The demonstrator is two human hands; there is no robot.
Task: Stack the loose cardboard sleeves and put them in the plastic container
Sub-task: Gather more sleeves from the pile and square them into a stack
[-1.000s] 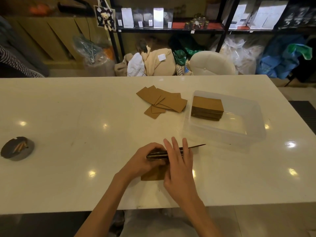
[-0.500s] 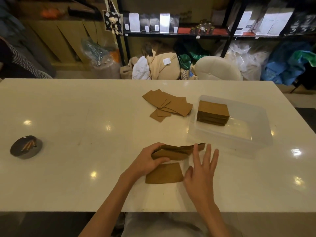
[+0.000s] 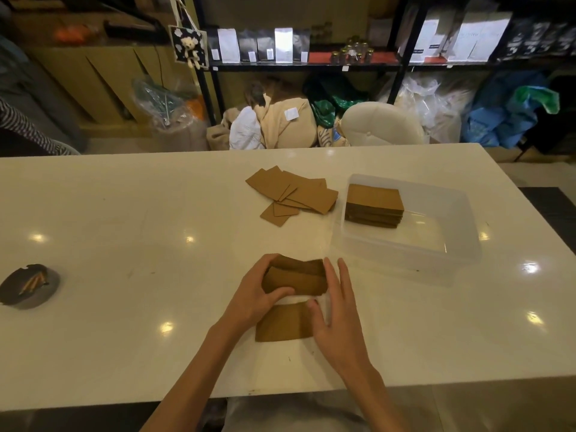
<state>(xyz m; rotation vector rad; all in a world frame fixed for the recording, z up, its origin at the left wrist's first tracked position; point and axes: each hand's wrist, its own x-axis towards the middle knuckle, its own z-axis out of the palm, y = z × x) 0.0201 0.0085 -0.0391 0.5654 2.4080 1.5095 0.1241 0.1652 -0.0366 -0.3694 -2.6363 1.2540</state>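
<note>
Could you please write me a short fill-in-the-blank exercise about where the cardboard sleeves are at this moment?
1. The neat stack of sleeves sits inside the clear plastic ____.
2. The bundle of sleeves above the table is gripped by the ____ hand.
3. The single sleeve lies flat on the table beneath the ____ hand's thumb.
4. The loose pile of sleeves lies to the ____ of the container.

Missing words: container; left; right; left

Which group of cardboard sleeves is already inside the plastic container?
The neat stack at the far left of the clear container; the others lie scattered on the table or sit in the hands.
</note>
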